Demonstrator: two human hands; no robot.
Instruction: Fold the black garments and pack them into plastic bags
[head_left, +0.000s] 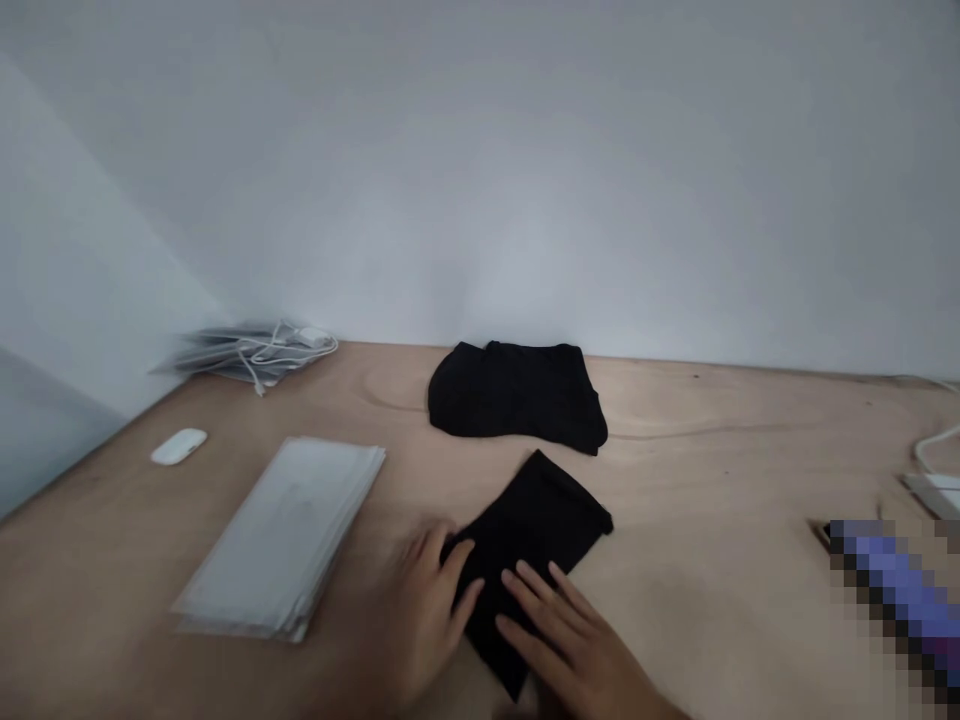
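A piece of black cloth (547, 520) lies flat and slanted on the wooden table, its far edge turned over into a narrow band. My right hand (570, 640) rests on its near part, fingers spread and stretched out. At the cloth's left edge is my left hand (431, 610), thumb and forefinger apart and touching the fabric; its outer fingers are smeared by motion. Just beyond lies a stack of black cloth pieces (514, 395) close to the wall. Left of my hands sits a pile of clear plastic bags (281, 540).
A small white case (178, 447) lies at the left. Grey flat packets (225, 352) with a white cable (281, 345) on top fill the back left corner. At the right are a pixelated device (892, 590) and a white object (941, 490) with a cord.
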